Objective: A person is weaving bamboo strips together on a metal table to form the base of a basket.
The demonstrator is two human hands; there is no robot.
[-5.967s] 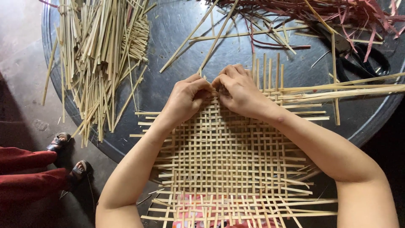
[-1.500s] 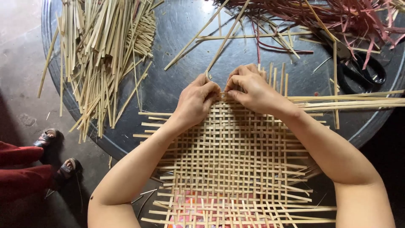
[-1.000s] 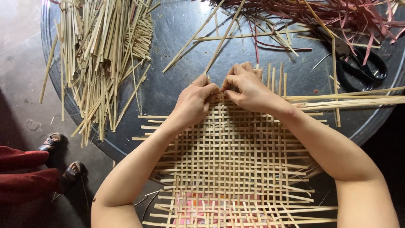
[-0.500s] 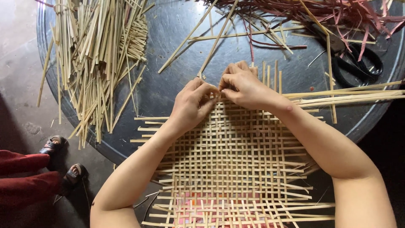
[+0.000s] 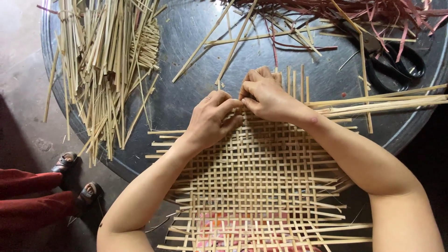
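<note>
Sitting at the far left, another person's red trouser legs [image 5: 28, 200] and sandals [image 5: 77, 179] stay clear of the table [image 5: 186, 98]. A pile of strips [image 5: 102, 65] lies on its left part. The left hand [image 5: 212, 121] presses curled fingers on the mat [image 5: 261, 182] at its far edge; the right hand [image 5: 263, 95], touching it, pinches a strip end there. Scissors [image 5: 392, 60] lie far right among red strips [image 5: 354, 11]. The thin strip could snap or slip if bent sharply, and the loose outer rows could spread.
</note>
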